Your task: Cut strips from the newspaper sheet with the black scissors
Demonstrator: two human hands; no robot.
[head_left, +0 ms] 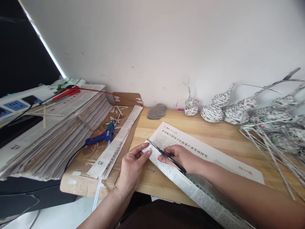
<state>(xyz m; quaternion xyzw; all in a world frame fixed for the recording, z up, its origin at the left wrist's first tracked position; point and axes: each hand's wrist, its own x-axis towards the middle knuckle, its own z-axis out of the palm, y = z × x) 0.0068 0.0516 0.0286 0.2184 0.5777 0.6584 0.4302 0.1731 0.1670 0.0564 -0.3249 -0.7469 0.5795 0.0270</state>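
My right hand (pixel 179 156) is closed around a pair of dark scissors (pixel 175 163), whose blades lie along a sheet of newspaper (pixel 188 140) on the wooden table. Between the thumb and fingers of my left hand (pixel 133 163), the near left corner of a newspaper strip (pixel 171 175) is pinched. That strip runs from my left hand under the scissors toward the lower right, past the table's front edge. My right forearm hides part of the sheet. Left of my hands, a few cut newspaper strips (pixel 119 136) lie stacked on cardboard.
A blue glue gun (pixel 101 135) and paper scraps rest on the cardboard (pixel 71 183). Stacked newspapers (pixel 90 108) bear a power strip (pixel 23 101) at left. Along the wall stand a grey lump (pixel 156 111) and several woven paper gourds (pixel 213 113); paper cords (pixel 274 159) trail at right.
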